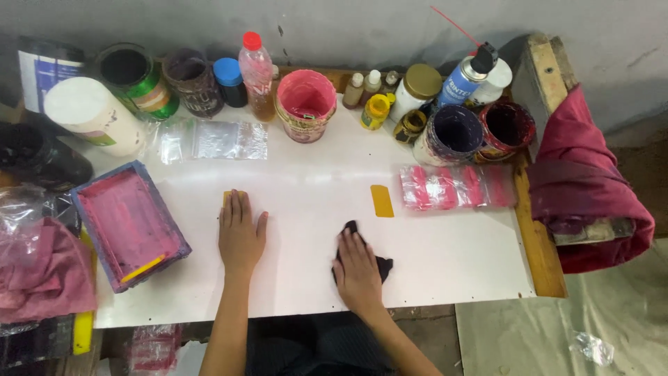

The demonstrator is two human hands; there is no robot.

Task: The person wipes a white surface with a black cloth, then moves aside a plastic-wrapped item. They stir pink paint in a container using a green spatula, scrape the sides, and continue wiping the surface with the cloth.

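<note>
My left hand (pixel 240 233) lies flat, palm down, on the white board (pixel 452 257), its fingertips covering part of a small yellow piece (pixel 226 197). My right hand (pixel 357 270) presses a dark cloth (pixel 383 264) against the board, fingers curled over it. A second yellow rectangular piece (pixel 381 200) lies on the board a little beyond the right hand, untouched.
A pink-stained tray with a yellow scraper (pixel 129 223) sits at the left. Paint cans, a pink bucket (pixel 305 104), bottles and a spray can (pixel 467 75) line the back. A clear bag of pink pieces (pixel 456 186) lies right of centre. Maroon cloth (pixel 588 181) hangs at the right edge.
</note>
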